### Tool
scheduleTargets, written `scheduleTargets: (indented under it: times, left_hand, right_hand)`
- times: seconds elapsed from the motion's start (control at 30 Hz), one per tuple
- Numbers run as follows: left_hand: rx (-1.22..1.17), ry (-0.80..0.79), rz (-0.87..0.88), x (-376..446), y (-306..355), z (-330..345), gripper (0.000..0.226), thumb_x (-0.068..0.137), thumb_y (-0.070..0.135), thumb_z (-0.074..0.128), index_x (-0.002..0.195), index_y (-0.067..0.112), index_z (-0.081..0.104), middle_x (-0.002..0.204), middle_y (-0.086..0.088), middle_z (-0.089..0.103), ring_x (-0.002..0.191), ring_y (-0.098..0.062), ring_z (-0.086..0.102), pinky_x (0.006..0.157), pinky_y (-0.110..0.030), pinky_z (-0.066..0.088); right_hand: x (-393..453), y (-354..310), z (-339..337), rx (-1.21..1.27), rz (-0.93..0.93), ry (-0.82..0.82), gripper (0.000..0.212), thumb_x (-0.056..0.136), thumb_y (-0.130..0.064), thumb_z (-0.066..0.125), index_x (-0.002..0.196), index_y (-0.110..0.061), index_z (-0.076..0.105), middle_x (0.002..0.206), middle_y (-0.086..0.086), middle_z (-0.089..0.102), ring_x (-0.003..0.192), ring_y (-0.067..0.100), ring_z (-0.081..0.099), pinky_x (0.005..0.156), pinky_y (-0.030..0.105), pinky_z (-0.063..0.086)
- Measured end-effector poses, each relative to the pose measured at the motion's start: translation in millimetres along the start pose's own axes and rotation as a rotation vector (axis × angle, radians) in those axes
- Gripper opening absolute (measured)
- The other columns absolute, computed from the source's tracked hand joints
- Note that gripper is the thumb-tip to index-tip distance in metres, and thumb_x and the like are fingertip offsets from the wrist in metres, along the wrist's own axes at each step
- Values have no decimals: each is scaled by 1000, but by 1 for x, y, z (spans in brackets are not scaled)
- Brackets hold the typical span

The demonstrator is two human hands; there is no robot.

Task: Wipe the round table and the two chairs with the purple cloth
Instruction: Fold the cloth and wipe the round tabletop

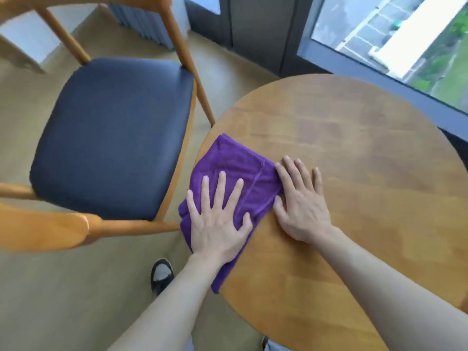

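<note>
Pale wood flooring [63, 287] runs under everything, with a window [395, 39] along the far right. Part of the purple cloth [235, 173] is hidden beneath the left hand [217, 224], and its near-left edge hangs over the rim of the round table [367, 186], so its full shape is hard to make out. That hand lies flat on the cloth with fingers straight and spread, pressing down, not gripping. The right hand [301, 203] lies flat beside it, fingers straight, mostly on bare wood, its thumb side touching the cloth's right edge. The cloth is loosely folded, with a stitched hem showing. Left of the table stands a wooden chair [114, 135] with a dark padded seat, its back cut off by the frame. A shoe [162, 274] shows below.
</note>
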State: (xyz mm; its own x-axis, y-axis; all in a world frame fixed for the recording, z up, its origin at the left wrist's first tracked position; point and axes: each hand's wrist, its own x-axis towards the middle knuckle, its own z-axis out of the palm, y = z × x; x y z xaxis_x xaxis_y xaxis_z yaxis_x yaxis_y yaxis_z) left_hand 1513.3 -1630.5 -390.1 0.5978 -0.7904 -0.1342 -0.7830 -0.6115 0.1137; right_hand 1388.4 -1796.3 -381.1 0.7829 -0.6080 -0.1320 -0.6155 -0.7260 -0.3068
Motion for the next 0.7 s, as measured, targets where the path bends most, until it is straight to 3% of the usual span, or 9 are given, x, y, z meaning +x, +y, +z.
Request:
scheduleTargets:
  times: [0.07,0.17,0.33,0.53,0.6,0.7]
  left_hand:
    - [-32,31,-197,-8,15,4,75,94,56,38,163,37,12,173,0,4,158,-33,0,122,-67,7]
    - [-51,48,-360,-16,31,7,78,93,56,38,163,35,12,173,-2,2,158,-35,1,121,-67,8]
    - [-36,-19,-305,5,17,2,79,93,57,34,163,34,7,173,-5,-2,157,-40,0,113,-72,20]
    - [-50,3,-205,122,-5,-15,72,96,59,27,162,38,6,172,-3,7,150,-40,22,110,-65,31]
    - [-55,18,-209,134,-4,-14,71,96,59,27,162,37,7,171,-4,13,147,-38,28,109,-63,32]
    - [-60,24,-203,126,-5,-15,71,97,58,29,162,37,8,169,-6,17,142,-36,33,108,-61,34]
  right_hand:
    - [1,7,8,-21,-8,-20,77,96,-48,33,164,-17,12,172,3,8,159,23,4,126,54,2]
    - [0,8,9,-20,-2,-24,82,95,-50,35,164,-14,8,173,3,6,159,20,1,126,55,4]
    - [2,4,7,-100,-28,-83,80,94,-50,37,164,-22,12,173,3,6,159,25,1,125,59,6]
    - [2,5,11,-115,-25,-58,81,92,-52,39,164,-24,15,173,2,8,159,24,3,126,56,1]
    - [6,3,6,-107,-14,-54,79,88,-51,42,160,-23,27,168,5,22,156,28,16,124,56,7]
    - [44,4,-11,-108,-8,10,67,83,-49,44,144,-21,44,145,11,44,135,36,41,112,58,22]
